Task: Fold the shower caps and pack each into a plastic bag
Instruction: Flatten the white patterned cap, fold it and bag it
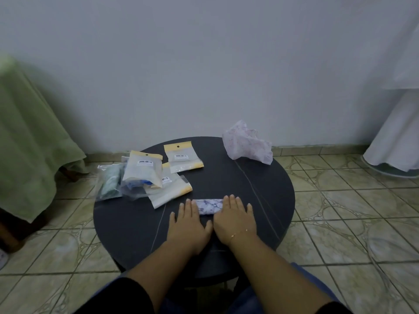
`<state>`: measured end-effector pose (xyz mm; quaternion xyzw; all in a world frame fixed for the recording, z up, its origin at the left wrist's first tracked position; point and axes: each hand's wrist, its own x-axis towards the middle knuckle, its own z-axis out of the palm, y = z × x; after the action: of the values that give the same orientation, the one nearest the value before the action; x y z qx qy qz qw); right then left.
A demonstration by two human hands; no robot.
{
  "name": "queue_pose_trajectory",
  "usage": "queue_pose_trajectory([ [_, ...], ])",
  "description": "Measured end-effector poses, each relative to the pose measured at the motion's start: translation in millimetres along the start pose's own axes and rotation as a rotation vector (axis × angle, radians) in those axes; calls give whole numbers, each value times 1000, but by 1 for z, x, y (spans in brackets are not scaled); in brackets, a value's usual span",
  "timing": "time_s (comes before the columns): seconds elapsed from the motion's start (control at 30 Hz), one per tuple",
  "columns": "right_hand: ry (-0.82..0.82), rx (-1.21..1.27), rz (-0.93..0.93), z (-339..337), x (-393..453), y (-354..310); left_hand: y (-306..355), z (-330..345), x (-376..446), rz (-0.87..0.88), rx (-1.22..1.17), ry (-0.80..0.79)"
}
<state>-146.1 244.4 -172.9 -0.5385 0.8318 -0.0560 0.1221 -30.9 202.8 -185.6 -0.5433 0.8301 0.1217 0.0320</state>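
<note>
Round and dark, the small table (260, 200) stands on a floor of greenish patterned tiles (340, 200) against a pale blank wall (204, 64), with a green cloth (29, 143) draped over furniture at the left and white fabric (396, 132) hanging at the right.

From the head view, both hands lie flat with straight fingers on a folded shower cap (209, 206), a narrow lilac-patterned strip near the table's near middle. The left hand (188, 225) covers its left end and the right hand (235, 220) its right end; neither grips it, they only press.

The step in hand looks like flattening the fold. To do it well, press firmly and sweep outward so trapped air leaves the thin plastic, keep the edges lined up, and hold one end down while the other is folded over, since such slick film tends to spring open.

A second, unfolded pinkish shower cap (247, 145) sits crumpled at the far right edge. At the far left lies a loose heap of plastic bags (158, 177) with yellow headers and barcode labels; some seem already filled, others flat and probably empty.
</note>
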Motion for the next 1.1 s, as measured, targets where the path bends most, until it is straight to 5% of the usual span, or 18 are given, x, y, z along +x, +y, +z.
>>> queue_pose_trajectory([
  [0.2,-80,184,39,-36,25,18,4,-32,6,-77,-17,123],
  [0.33,-88,519,102,-24,28,23,15,-41,5,-9,-663,-141],
  [0.57,-116,1027,74,-24,34,9,25,-43,26,-335,-1640,-312],
  [0.87,-206,1385,5,-26,50,1,6,-48,57,-183,-1609,-54],
  [0.97,-177,1555,47,-23,58,-3,2,-56,64,-50,-1347,-35],
  [1.1,-36,1670,161,-16,72,-4,-2,-79,99,-16,-703,327],
])
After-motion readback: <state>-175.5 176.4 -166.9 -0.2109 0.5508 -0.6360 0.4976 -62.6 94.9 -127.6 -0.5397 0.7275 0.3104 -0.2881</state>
